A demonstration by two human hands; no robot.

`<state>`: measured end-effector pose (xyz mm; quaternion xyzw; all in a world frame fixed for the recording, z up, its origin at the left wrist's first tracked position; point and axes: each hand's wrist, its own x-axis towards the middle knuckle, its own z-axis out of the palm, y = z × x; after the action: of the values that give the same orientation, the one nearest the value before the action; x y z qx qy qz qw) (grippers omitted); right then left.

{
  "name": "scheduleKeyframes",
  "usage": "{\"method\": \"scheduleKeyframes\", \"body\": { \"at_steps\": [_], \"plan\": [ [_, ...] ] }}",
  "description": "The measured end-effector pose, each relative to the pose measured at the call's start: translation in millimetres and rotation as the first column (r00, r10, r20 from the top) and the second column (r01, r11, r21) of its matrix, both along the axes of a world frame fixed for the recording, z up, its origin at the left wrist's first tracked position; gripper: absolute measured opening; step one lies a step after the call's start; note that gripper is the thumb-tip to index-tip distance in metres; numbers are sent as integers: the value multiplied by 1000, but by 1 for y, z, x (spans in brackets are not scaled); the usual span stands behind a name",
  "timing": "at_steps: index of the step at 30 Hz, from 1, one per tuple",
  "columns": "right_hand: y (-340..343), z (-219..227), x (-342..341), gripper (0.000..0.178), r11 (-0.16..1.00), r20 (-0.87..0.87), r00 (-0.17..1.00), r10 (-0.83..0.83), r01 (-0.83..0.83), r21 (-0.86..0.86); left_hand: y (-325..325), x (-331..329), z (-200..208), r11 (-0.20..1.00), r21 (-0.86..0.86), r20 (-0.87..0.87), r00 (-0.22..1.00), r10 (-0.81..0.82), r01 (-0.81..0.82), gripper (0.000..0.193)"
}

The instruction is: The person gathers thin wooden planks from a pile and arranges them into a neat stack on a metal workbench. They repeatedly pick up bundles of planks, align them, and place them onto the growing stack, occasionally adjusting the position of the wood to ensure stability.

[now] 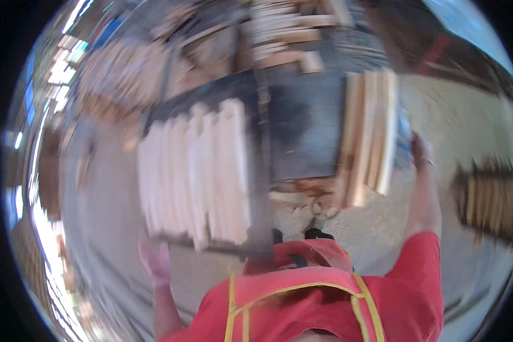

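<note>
Left grip [155, 263] looks unclosed and empty, thumb parted from fingers, by the near-left corner of the black bench [260, 225]; the row of pale wood strips [191, 176] on it lies far and right of that hand, long axes near to far. Right grip [423, 151] is nearer the right-hand stack of boards [371, 137], just right of its similarly running lengths; blur hides whether it holds anything.

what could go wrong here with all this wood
The boards on the right reach past the near edge of the dark table, so a bump might tip them. The right hand is beside them and could catch an edge. The pale strips have uneven ends, so the left hand near their corner might snag one.
</note>
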<state>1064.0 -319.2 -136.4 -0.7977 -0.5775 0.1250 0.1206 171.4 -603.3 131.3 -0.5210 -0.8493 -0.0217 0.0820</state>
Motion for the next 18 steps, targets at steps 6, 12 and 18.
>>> {"method": "scheduleKeyframes", "body": {
  "at_steps": [6,12,18],
  "plan": [
    [36,-18,-15,37,849,-913,-60,-405,346,-399,-41,22,40,999,-31,-93,995,-26,23,83],
    [63,-36,16,38,860,-898,75,-433,333,-386,-27,69,55,974,-197,-25,994,106,-109,85],
    [72,-30,21,39,876,-878,190,-440,308,-372,-44,59,41,984,-170,-7,999,46,-47,77]
  ]
}}
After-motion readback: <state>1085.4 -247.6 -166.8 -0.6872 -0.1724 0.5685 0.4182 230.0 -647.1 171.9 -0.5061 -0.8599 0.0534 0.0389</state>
